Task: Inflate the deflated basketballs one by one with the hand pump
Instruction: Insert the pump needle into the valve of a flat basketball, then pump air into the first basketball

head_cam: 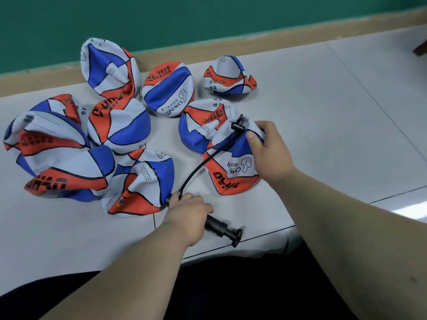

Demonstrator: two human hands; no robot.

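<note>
Several deflated red, white and blue basketballs lie crumpled on the grey table (323, 112). My right hand (269, 148) grips the top of the nearest ball (231, 172), thumb pressed on its blue panel. A black hose (198, 168) runs from a black connector (238, 125) at that ball's top down to the black hand pump (221, 228). My left hand (187, 211) is curled round the pump's barrel, which lies on the table with its T-handle pointing toward the near edge.
Other flat balls crowd the left and back of the table, one (141, 183) right beside my left hand. A green wall with a tan strip (208, 42) runs behind. The table's near edge (254, 241) is close to the pump handle.
</note>
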